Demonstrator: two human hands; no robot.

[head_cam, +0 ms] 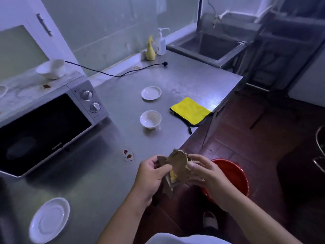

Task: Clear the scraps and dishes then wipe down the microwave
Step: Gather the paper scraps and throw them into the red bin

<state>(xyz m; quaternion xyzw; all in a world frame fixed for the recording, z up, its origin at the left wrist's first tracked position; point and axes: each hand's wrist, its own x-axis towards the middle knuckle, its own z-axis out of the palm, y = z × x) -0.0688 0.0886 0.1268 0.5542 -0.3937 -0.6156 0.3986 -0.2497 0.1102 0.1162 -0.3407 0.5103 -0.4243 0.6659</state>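
Both hands hold a bunch of brown paper scraps (178,164) with a bit of yellow inside, just past the steel counter's (91,182) front edge. My left hand (153,171) grips them from the left, my right hand (202,171) from the right. A red bin (232,175) stands on the floor below my right hand. The microwave (45,124) sits at the left with a white bowl (51,68) and a red stain (46,86) on top. On the counter are a small saucer (151,92), a white bowl (150,119), a larger saucer (50,220) and red sauce spots (128,155).
A folded yellow cloth (190,110) lies at the counter's right edge. A yellow spray bottle (150,50) and a pump bottle (161,42) stand by the wall; a black power cord (114,72) trails across. A steel sink (211,45) is at the far right.
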